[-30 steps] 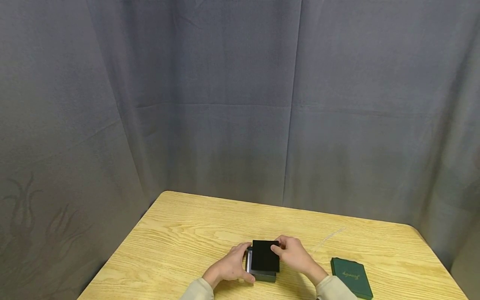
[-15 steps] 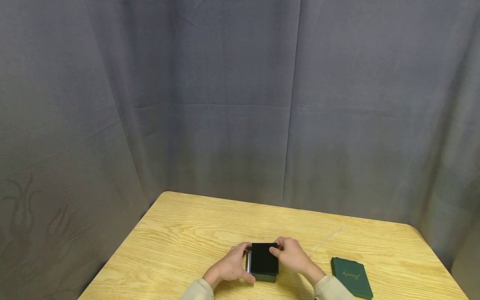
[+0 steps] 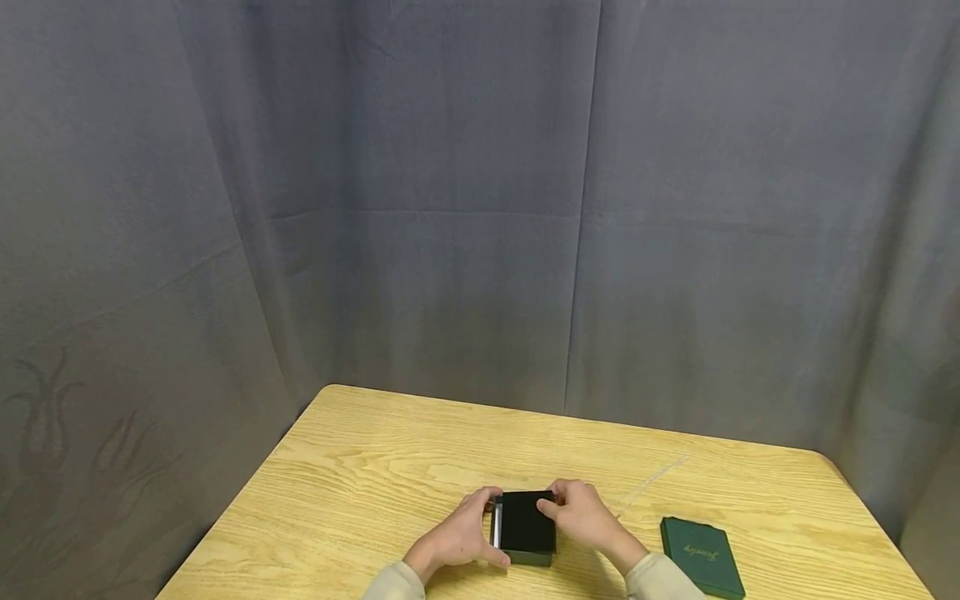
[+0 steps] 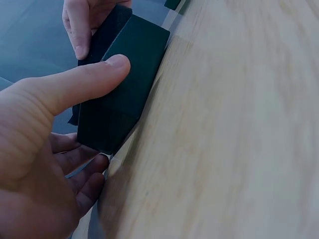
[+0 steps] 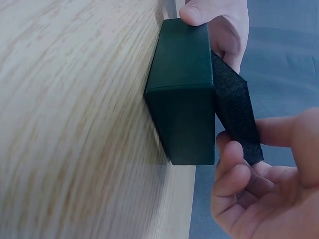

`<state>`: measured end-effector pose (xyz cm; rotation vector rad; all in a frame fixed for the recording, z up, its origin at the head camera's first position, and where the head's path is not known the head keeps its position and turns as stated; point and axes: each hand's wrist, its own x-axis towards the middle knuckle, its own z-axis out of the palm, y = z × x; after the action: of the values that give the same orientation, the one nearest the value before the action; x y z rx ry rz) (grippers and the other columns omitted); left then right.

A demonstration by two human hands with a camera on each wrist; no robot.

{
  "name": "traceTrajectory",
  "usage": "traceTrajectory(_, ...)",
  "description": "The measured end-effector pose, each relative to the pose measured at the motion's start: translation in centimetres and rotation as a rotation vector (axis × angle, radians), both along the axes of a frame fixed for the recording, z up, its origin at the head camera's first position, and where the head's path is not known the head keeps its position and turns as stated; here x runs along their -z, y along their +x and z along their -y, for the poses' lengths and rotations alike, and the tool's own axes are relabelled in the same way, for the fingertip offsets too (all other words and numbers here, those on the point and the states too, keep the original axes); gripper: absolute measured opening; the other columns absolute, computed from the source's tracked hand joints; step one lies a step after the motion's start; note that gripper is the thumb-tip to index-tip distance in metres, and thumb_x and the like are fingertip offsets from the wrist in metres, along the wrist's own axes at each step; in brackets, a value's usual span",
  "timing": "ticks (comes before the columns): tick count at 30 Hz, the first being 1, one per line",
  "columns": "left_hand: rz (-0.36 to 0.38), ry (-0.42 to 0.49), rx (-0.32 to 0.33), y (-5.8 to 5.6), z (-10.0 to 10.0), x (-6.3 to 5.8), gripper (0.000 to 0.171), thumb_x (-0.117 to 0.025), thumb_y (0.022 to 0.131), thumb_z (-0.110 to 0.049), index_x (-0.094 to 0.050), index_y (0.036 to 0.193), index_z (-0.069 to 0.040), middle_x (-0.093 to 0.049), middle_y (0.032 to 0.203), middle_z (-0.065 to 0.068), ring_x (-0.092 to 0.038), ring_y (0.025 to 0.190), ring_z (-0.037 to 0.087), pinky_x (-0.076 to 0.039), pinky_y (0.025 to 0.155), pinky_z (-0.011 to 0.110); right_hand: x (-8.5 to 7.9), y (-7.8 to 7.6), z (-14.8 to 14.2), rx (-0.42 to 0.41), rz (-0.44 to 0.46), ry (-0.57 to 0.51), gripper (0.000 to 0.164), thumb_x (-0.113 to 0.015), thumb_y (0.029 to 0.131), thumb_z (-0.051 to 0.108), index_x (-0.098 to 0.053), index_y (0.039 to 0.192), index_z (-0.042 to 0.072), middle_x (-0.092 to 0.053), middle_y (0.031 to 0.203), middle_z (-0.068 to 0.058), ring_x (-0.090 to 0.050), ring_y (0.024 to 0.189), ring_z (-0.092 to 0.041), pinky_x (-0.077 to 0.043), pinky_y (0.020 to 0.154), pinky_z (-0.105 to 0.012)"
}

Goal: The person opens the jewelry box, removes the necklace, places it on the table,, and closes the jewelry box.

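Note:
A small dark green box (image 3: 529,559) stands on the table, its light inner wall showing along the left side. My left hand (image 3: 461,532) grips it, thumb on the near side and fingers at the far side. My right hand (image 3: 587,517) pinches a square black foam pad (image 3: 527,523) by its right edge, over the box opening. From the right wrist view, the foam pad (image 5: 233,102) is tilted, its left end at the rim of the box (image 5: 182,64) and its right end raised. What lies under the pad is hidden.
A green lid with gold lettering (image 3: 702,557) lies to the right of my right hand. A thin clear strip (image 3: 656,481) lies on the wooden table (image 3: 360,467) farther back. Grey curtains (image 3: 450,250) hang behind the table.
My right hand has brought the foam pad slightly nearer to me and lower over the box. My left hand has stayed almost still on the box.

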<state>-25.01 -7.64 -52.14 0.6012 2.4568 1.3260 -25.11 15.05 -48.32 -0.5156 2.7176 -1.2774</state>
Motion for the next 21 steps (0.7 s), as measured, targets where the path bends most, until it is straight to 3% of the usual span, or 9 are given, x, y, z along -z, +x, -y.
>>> traceTrajectory(6, 0.001, -0.002, -0.001, 0.03, -0.01, 0.01, 0.093, -0.087, 0.067, -0.025, -0.033, 0.141, -0.005, -0.038, 0.137, 0.013, -0.040, 0.122, 0.032, -0.037, 0.097, 0.050, 0.21, -0.04, 0.15, 0.001, 0.001, 0.006, 0.017, -0.062, 0.092, 0.017, -0.061, 0.092, 0.000, -0.050, 0.067, 0.000, -0.042, 0.052, -0.010, -0.035, 0.047, -0.023)
traceTrajectory(12, 0.003, -0.007, -0.008, 0.07, -0.01, 0.00, 0.093, -0.087, 0.067, -0.025, -0.033, 0.141, -0.005, -0.038, 0.137, 0.013, -0.040, 0.122, 0.032, -0.038, 0.097, 0.050, 0.23, -0.07, 0.33, -0.002, -0.016, 0.033, 0.019, -0.062, 0.092, 0.018, -0.056, 0.078, 0.007, -0.042, 0.061, 0.003, -0.035, 0.048, -0.009, -0.030, 0.046, -0.022)
traceTrajectory(21, 0.002, 0.001, -0.004, -0.05, -0.08, 0.13, 0.092, -0.087, 0.067, -0.025, -0.034, 0.140, -0.005, -0.039, 0.134, 0.012, -0.040, 0.121, 0.032, -0.037, 0.097, 0.049, 0.10, 0.06, 0.61, 0.018, -0.007, 0.061, 0.037, -0.062, 0.092, 0.017, -0.037, 0.065, 0.014, -0.033, 0.054, 0.006, -0.028, 0.045, -0.008, -0.025, 0.044, -0.022)
